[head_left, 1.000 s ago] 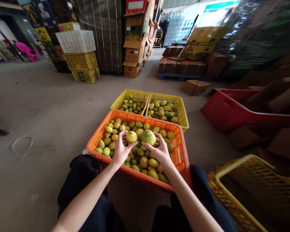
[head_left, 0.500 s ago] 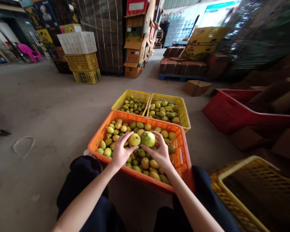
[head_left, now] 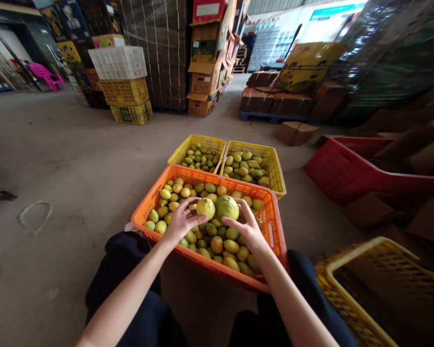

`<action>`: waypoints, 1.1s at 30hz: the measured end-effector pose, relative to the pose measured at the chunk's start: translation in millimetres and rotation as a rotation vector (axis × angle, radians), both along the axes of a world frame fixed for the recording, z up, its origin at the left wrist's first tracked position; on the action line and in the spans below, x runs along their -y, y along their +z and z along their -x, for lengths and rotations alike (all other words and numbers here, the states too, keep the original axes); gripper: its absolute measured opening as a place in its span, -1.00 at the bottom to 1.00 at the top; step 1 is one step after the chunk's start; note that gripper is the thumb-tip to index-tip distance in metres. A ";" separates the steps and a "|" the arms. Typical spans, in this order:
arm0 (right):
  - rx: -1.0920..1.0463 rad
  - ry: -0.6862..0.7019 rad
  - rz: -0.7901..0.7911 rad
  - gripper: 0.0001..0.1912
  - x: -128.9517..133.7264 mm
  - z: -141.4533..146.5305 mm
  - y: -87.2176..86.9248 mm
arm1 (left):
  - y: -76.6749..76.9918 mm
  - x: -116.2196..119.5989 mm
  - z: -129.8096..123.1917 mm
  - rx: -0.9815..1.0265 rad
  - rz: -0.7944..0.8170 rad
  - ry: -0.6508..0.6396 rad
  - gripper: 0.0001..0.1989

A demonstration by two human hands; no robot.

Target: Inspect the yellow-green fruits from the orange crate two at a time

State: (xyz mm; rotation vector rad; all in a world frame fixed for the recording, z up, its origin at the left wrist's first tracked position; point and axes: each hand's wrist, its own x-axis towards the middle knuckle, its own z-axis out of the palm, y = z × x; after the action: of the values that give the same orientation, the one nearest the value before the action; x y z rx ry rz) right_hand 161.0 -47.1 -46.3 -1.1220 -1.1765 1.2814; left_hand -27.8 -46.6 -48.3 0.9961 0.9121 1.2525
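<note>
My left hand (head_left: 181, 223) is closed on a small yellow lemon (head_left: 206, 208), thumb below and fingers above. A larger, greener lemon (head_left: 227, 207) is gripped the same way by my right hand (head_left: 249, 225). The two fruits are side by side, touching or nearly so, with their stem ends turned upward. Both hands are above an orange crate (head_left: 280, 231) that stands between my legs. Many loose yellow and green lemons (head_left: 217, 245) fill much of it, and my hands and forearms cover part of them.
Two yellow crates of lemons (head_left: 280, 168) adjoin the orange crate's far side. At right are a red bin (head_left: 325, 168) and another yellow crate (head_left: 350, 250). Stacked crates (head_left: 125, 91), cartons (head_left: 201, 103) and a loaded blue pallet (head_left: 271, 118) stand farther back.
Both lemons have been turned in my fingers, so their stem ends now face up. My hands have shifted slightly to the right and stay closed on the fruit.
</note>
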 end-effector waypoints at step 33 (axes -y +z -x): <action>-0.297 0.141 0.270 -0.65 -11.3 -24.0 -7.7 | -12.2 -4.7 -10.2 0.331 0.376 0.002 -0.88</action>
State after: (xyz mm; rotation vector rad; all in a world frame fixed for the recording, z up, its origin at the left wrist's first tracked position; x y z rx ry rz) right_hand 185.0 -35.8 -54.0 -1.0076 -0.8905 1.6900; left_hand -17.6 -41.8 -60.5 0.4745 0.8449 1.1501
